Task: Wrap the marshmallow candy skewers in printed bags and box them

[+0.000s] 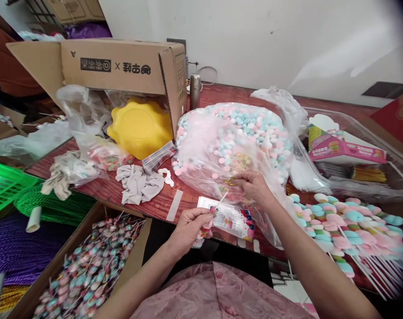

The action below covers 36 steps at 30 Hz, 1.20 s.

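One cluttered red-brown table [221,95], white wall [254,40] behind.

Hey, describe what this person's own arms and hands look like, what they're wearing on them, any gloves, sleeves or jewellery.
Both hands are bare: no gloves on the left hand or the right hand. Both forearms are uncovered as far as the picture shows, with no sleeve, watch or bracelet in view. No ring can be made out, though the fingers are small in the picture. Below the arms lies a pink patterned garment with a button.
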Each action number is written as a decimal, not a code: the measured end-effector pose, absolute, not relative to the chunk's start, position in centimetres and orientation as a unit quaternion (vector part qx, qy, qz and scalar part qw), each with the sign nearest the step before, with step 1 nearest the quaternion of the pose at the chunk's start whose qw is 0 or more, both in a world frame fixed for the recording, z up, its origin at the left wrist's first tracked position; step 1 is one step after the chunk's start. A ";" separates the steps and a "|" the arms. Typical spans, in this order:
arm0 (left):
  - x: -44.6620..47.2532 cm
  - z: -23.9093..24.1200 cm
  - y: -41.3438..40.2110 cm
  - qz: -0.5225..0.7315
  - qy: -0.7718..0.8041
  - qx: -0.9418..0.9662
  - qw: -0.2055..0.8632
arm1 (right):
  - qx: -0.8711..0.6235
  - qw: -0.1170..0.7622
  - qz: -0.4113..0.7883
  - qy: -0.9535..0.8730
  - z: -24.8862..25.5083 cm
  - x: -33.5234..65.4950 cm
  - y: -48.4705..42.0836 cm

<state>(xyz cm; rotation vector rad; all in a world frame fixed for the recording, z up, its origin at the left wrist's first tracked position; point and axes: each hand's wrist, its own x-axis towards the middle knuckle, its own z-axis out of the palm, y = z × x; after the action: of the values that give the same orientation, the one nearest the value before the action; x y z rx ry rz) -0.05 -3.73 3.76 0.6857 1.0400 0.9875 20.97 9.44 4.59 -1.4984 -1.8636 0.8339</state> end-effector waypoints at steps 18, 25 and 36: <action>4.4 3.6 -1.8 0.505 0.459 0.273 0.678 | -0.440 0.341 0.221 -0.801 4.2 17.8 -1.5; 3.9 3.1 -2.0 0.478 0.473 0.280 0.685 | -0.455 0.330 0.314 -0.765 4.7 18.4 -1.3; 2.7 2.9 -2.5 0.436 0.484 0.438 0.619 | -0.457 0.297 0.403 -0.735 4.9 18.7 -0.3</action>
<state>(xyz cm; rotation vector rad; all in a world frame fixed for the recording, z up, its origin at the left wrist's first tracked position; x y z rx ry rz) 2.66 -2.54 2.89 1.0078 1.1130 1.0027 18.66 -0.27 4.85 -1.2139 -1.9536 1.0719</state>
